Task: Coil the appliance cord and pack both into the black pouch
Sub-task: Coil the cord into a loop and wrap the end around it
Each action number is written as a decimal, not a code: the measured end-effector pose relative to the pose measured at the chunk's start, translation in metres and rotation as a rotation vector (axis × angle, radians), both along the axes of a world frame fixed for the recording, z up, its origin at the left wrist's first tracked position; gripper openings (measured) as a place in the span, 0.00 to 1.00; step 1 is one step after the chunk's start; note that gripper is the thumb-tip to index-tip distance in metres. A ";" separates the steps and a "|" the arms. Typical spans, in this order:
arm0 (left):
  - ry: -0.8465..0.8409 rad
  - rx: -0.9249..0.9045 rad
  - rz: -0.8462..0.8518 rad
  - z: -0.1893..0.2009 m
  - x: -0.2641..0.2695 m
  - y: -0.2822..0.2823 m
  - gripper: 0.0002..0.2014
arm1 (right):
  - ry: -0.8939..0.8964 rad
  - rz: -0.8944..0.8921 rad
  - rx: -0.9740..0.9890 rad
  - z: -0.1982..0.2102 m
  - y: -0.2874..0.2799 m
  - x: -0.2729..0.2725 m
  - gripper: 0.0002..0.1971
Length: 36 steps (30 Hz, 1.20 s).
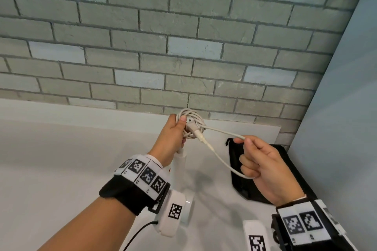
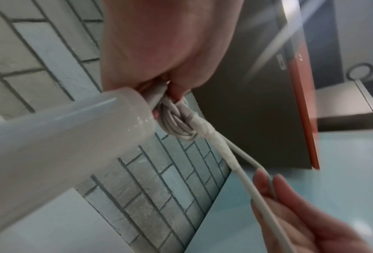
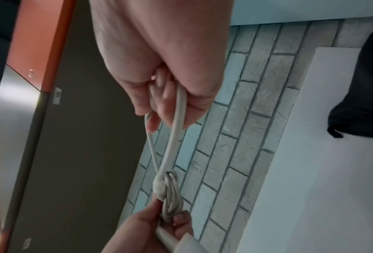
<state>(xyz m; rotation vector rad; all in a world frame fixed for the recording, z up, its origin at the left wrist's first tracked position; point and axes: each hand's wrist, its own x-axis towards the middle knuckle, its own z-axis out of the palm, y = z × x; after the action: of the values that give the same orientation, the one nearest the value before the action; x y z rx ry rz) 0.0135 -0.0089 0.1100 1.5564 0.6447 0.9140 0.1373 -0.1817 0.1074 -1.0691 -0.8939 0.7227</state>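
My left hand (image 1: 177, 128) is raised over the table and grips a bundle of several white cord coils (image 1: 190, 122) together with the top of the white appliance's handle (image 1: 180, 162), which hangs down below the wrist. A free loop of the cord (image 1: 222, 159) runs from the coil to my right hand (image 1: 243, 141), which pinches it between thumb and forefinger and curls its other fingers round it. The left wrist view shows the handle (image 2: 62, 133) and coil (image 2: 177, 123). The right wrist view shows the loop (image 3: 177, 130) and coil (image 3: 170, 193). The black pouch (image 1: 236, 165) lies flat under my right hand.
A white table (image 1: 71, 159) meets a grey brick wall (image 1: 183, 47) behind. A pale wall panel (image 1: 336, 108) closes off the right side. The appliance's round head (image 1: 188, 208) hangs near the table beside my left wristband. The pouch (image 3: 358, 102) sits in the right corner.
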 end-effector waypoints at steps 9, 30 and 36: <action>-0.061 -0.065 -0.116 0.003 -0.005 -0.001 0.09 | 0.241 0.082 -0.189 0.037 -0.001 0.010 0.13; -0.173 -0.174 -0.085 0.003 -0.005 -0.010 0.13 | -0.761 -0.067 -0.229 -0.027 0.023 -0.023 0.07; -0.212 -0.259 -0.139 0.002 -0.008 -0.012 0.12 | -0.719 -0.312 -0.129 -0.027 0.034 -0.021 0.08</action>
<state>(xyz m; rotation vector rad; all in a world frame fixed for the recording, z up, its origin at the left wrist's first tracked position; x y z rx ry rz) 0.0054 -0.0209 0.1122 1.2388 0.4769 0.8414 0.1162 -0.1477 0.0805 -1.5837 -1.2538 0.1176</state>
